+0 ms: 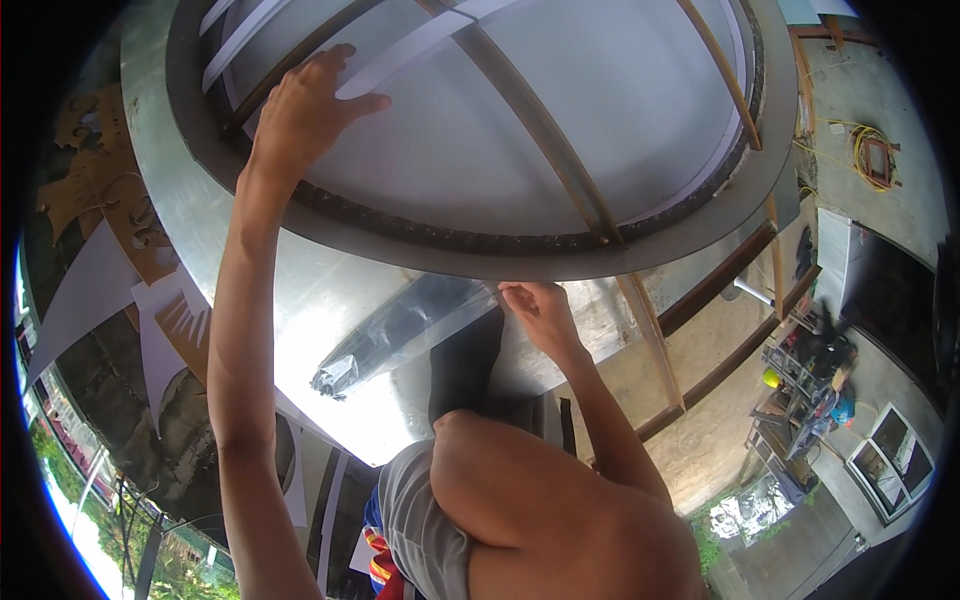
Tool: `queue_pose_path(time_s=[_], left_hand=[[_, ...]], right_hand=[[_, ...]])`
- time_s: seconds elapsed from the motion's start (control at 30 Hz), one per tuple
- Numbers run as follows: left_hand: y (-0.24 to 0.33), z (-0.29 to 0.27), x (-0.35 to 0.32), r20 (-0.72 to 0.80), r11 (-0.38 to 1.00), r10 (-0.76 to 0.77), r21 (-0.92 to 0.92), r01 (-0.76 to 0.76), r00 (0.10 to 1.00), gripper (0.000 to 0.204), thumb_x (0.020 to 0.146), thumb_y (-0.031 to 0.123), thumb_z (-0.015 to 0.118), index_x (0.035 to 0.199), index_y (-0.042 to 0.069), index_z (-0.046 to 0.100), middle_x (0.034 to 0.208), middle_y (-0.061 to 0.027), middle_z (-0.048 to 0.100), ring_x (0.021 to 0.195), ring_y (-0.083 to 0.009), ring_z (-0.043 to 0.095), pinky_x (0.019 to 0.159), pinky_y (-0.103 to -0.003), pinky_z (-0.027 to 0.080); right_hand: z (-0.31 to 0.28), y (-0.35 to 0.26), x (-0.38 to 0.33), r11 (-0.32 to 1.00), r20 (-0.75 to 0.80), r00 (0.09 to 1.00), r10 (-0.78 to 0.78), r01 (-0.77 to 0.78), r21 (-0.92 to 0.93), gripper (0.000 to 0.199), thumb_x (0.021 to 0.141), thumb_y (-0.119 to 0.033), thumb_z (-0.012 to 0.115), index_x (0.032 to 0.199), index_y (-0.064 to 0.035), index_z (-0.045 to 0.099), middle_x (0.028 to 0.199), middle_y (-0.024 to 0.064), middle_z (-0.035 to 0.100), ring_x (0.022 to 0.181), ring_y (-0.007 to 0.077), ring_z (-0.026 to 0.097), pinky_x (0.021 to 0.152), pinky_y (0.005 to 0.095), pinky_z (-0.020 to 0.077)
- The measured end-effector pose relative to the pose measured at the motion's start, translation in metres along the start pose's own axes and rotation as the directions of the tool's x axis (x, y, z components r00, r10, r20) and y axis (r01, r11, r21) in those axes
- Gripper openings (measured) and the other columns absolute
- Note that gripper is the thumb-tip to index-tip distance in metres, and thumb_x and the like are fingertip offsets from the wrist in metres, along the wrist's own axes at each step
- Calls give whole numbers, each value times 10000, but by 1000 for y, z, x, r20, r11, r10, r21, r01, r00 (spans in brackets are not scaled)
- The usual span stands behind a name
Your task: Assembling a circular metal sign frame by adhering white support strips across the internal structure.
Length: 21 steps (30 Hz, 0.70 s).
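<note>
My left hand (pixel 305 115) reaches up over the far left part of a large round metal ring frame (pixel 480 262). Its thumb stands apart from the fingers, close to a brown crossbar (pixel 300 72) and a white strip (pixel 400 52); whether it touches them I cannot tell. My right hand (pixel 540 312) is at the ring's near edge, fingertips pinched together. What they hold, if anything, is too small to make out. Just left of those fingertips ends a long clear plastic sleeve (pixel 410 325), crumpled at its lower left end, lying on shiny sheet metal (pixel 310 320).
My bent knee (pixel 470 440) is close below the sleeve. Brown metal bars (pixel 650 345) form an open frame at the right. Cut-out ornamental panels (pixel 110 215) and white pointed pieces (pixel 90 290) are at the left. A yellow cable coil (pixel 872 155) lies far right, above a cluttered bench (pixel 810 370).
</note>
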<state>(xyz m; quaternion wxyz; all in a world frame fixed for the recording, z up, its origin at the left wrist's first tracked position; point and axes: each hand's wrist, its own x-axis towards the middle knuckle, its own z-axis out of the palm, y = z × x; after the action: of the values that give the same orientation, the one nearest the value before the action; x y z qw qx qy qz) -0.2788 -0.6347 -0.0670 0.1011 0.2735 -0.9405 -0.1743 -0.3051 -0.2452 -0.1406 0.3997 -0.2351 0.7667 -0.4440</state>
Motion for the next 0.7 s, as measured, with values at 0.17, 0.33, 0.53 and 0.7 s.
queue_pose_path(time_s=[0.17,0.33,0.53,0.7], left_hand=[[7,10,16,-56,999,45,-4,-45,997,627,810,433,847,1283,51,693,1168,-187,738,1017,-345,735,950,-429,559],[25,26,43,27,999,-25,37,24,999,385,867,246,799,1176,29,725,1102,-193,739,992,-353,715,911,-437,564],[36,22,45,88,992,-87,99,78,992,382,846,243,822,1159,36,753,1153,-188,730,1103,-359,684,974,-442,547],[35,19,47,115,995,-74,82,65,991,369,836,264,831,1130,51,766,1139,-180,738,1106,-360,690,964,-442,552]], right_hand=[[-9,3,-16,991,-17,993,120,-120,-53,133,986,-90,657,1094,-20,687,957,77,722,813,145,659,738,293,526],[-4,6,-15,977,-62,978,201,-204,-53,126,977,-92,665,1083,-30,692,891,62,706,785,132,656,710,279,521],[-3,8,-4,969,-79,970,231,-236,-69,119,970,-94,671,1051,-9,691,807,37,689,688,109,640,648,266,514],[-3,9,-1,971,-91,968,236,-237,-6,91,960,-96,680,1007,-21,705,750,46,681,646,116,639,623,275,499]])
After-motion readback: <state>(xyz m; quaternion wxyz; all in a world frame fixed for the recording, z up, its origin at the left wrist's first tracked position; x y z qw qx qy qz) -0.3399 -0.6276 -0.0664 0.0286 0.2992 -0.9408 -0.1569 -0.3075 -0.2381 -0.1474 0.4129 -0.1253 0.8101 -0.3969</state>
